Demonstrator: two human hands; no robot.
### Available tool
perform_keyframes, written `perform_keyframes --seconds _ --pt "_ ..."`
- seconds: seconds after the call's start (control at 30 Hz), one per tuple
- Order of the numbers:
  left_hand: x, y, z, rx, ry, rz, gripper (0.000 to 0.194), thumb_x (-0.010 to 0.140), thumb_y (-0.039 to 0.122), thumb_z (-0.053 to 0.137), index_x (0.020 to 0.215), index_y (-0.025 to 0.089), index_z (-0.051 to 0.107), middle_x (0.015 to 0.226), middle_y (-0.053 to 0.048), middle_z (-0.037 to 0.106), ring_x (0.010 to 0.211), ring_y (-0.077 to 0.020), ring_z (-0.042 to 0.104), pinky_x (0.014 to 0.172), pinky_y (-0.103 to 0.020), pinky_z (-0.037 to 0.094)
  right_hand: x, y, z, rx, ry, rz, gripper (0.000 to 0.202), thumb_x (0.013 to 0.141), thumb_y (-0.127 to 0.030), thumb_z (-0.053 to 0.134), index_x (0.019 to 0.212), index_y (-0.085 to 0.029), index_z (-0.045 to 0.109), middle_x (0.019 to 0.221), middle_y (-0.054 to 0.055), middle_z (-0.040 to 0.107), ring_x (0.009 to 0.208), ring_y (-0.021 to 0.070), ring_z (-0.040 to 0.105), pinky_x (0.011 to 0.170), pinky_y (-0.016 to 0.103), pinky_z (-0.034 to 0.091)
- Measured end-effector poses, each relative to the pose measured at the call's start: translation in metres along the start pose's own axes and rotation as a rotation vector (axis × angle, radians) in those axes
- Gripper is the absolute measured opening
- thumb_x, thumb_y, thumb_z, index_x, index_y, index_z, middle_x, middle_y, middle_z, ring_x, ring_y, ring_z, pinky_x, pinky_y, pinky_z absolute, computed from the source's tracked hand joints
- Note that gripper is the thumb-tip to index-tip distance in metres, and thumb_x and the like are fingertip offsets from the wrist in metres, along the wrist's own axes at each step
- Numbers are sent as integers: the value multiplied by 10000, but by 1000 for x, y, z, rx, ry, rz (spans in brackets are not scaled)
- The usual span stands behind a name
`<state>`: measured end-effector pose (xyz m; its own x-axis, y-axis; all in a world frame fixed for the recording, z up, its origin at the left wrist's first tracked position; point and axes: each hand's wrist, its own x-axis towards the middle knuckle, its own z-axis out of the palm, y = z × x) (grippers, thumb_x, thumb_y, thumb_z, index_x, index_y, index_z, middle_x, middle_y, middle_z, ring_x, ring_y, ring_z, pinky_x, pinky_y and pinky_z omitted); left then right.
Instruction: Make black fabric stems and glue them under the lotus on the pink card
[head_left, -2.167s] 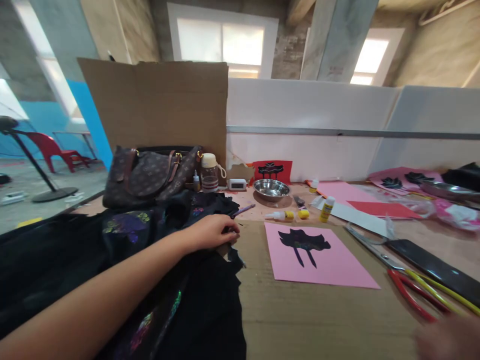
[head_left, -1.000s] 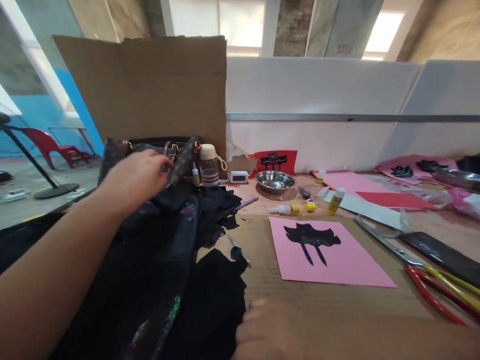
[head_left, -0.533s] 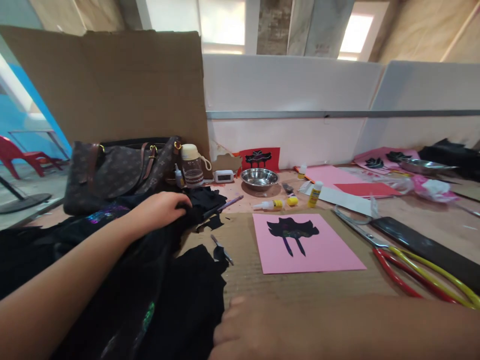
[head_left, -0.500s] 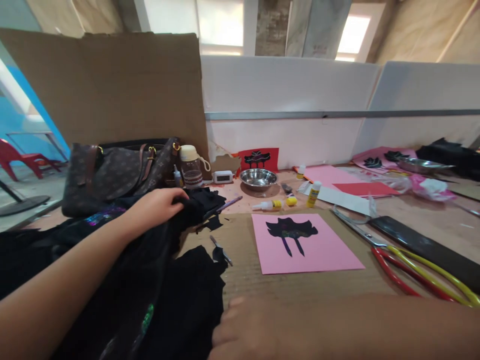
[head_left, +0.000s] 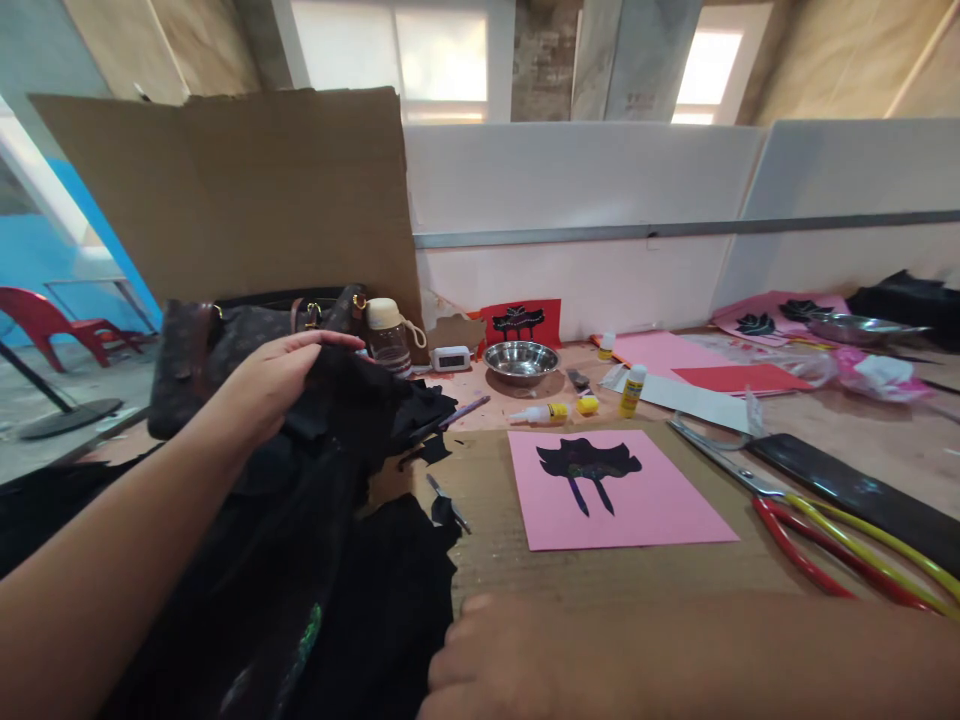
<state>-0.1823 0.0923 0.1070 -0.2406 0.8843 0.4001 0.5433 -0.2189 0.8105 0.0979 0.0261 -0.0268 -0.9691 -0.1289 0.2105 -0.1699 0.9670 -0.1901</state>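
My left hand [head_left: 281, 375] is closed on a fold of black cloth [head_left: 300, 520] and lifts it at the left. Sequins glint on parts of this cloth. At the bottom, my right hand [head_left: 480, 660] has its fingers curled beside the cloth's ragged edge; what they hold, if anything, is hidden. A pink card [head_left: 630, 520] lies on brown cardboard [head_left: 487, 570], with a black cut-out shape [head_left: 589, 460] on two stems. Between cloth and card are a slim pen-like tool [head_left: 457, 512] and small black scraps [head_left: 433, 449].
Red-and-yellow-handled scissors [head_left: 765, 488] and a long black object [head_left: 847, 490] lie right. Behind the card stand glue bottles [head_left: 632, 390] and a metal bowl [head_left: 522, 362]. A brown handbag [head_left: 187, 360], a drinking bottle [head_left: 387, 335] and an upright cardboard sheet [head_left: 262, 190] are at back left.
My left hand has risen and moved left, pulling the black cloth up in front of the handbag. My right hand stays in nearly the same place. The view has shifted slightly.
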Motion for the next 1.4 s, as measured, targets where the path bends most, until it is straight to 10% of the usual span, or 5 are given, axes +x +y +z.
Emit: perform_keyframes --seconds 0.67,0.93,1.13,1.4 --pt "-4 10 2 -249 -84 -186 294 749 361 746 995 202 753 722 11 795 624 -174 729 558 -228 583 -3 15 31 -83 151 -44 261 1038 -285 562 1277 -185 539 962 11 758 796 161 646 645 310 413" --pt "-12 17 9 -115 -243 -162 397 659 317 747 1050 268 796 916 1 833 894 -259 789 732 -293 646 -3 16 33 -86 157 -41 290 1057 -311 506 1329 -212 493 969 -7 759 772 160 643 675 324 412" --pt "-18 19 2 204 -974 39 406 825 336 696 1227 335 751 1278 55 765 1235 -239 681 1078 -291 498 -3 12 28 -44 121 -6 261 1070 -333 474 1300 -216 509 931 -8 735 806 168 650 722 326 423" --pt "-6 -6 3 532 -843 105 477 902 387 546 1333 240 689 1368 -24 717 1272 -259 649 1119 -344 456 -2 9 30 -40 116 15 253 1051 -323 533 1284 -223 525 987 -4 756 817 158 654 723 310 423"
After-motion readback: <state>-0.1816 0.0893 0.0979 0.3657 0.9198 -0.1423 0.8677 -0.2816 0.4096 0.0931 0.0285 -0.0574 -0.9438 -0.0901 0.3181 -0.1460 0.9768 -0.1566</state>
